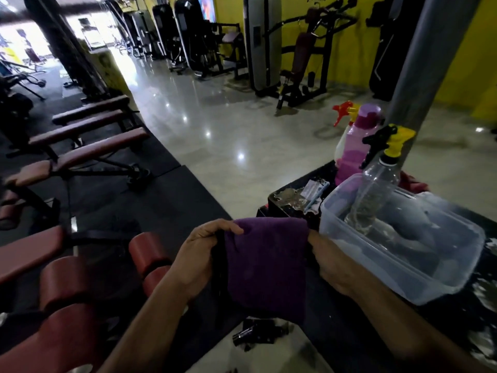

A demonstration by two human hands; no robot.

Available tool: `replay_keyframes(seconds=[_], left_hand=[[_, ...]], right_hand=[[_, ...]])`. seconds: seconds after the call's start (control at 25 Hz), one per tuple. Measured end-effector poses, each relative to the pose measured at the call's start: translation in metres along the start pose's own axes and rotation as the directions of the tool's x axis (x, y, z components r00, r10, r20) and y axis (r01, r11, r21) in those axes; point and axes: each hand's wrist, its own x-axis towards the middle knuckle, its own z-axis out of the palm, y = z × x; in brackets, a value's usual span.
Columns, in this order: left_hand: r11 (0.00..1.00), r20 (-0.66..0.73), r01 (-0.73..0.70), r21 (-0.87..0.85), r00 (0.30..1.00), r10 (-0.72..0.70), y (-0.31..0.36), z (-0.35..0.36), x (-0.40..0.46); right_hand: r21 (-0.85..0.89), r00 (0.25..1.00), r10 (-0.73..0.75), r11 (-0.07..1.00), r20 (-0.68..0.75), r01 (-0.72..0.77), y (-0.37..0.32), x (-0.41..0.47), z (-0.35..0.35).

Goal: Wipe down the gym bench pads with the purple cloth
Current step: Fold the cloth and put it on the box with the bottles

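The purple cloth (pixel 266 267) hangs folded between both hands at the bottom middle of the head view. My left hand (pixel 196 262) grips its upper left edge with fingers curled over the top. My right hand (pixel 330 265) holds the right edge, its fingers hidden behind the cloth. Maroon gym bench pads (pixel 29 249) and roller pads (pixel 150 254) lie low on the left. More maroon benches (pixel 88 152) line up farther back on the left.
To my right, a clear plastic tub (pixel 403 265) holds a spray bottle (pixel 382 173) with a yellow-black trigger. Behind it stand a pink bottle (pixel 357 141) and a white sprayer (pixel 343 114). A grey pillar (pixel 430 60) rises at right. Weight machines (pixel 304 63) line the yellow wall across the shiny floor.
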Motion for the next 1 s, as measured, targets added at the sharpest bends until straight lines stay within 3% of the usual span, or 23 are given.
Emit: replay_keyframes(seconds=[0.16, 0.28, 0.36, 0.48, 0.6, 0.72, 0.84, 1.0], left_hand=[[0.998, 0.085, 0.068, 0.010, 0.994, -0.069, 0.002, 0.037, 0.002], [0.991, 0.212, 0.136, 0.005, 0.968, -0.134, 0.004, 0.060, 0.010], [0.985, 0.308, 0.168, 0.037, 0.936, -0.171, 0.004, 0.082, 0.016], [0.992, 0.395, 0.058, 0.108, 0.913, -0.097, -0.001, 0.127, 0.029], [0.941, 0.399, -0.168, 0.295, 0.916, 0.039, -0.014, 0.180, 0.053], [0.765, 0.407, -0.396, 0.508, 0.893, 0.192, -0.035, 0.222, 0.078], [0.527, 0.424, -0.508, 0.682, 0.861, 0.281, -0.065, 0.240, 0.102], [0.069, 0.468, -0.479, 0.875, 0.875, 0.124, -0.089, 0.248, 0.120]], right_hand=[[0.036, 0.994, 0.050, 0.998, -0.102, -0.046, 0.003, -0.037, -0.011], [0.091, 0.997, 0.056, 0.995, -0.045, -0.052, 0.009, -0.072, -0.029], [0.046, 0.986, 0.033, 0.999, -0.166, -0.026, 0.006, -0.092, -0.056], [-0.264, 0.928, -0.136, 0.964, -0.347, 0.042, -0.019, -0.102, -0.125], [-0.643, 0.906, -0.237, 0.764, -0.351, -0.049, -0.049, -0.082, -0.199], [-0.760, 0.932, -0.180, 0.636, -0.314, -0.133, -0.042, -0.044, -0.248], [-0.812, 0.957, -0.121, 0.563, -0.264, -0.153, -0.009, -0.007, -0.262], [-0.899, 0.964, -0.108, 0.398, -0.243, -0.182, 0.035, 0.023, -0.254]])
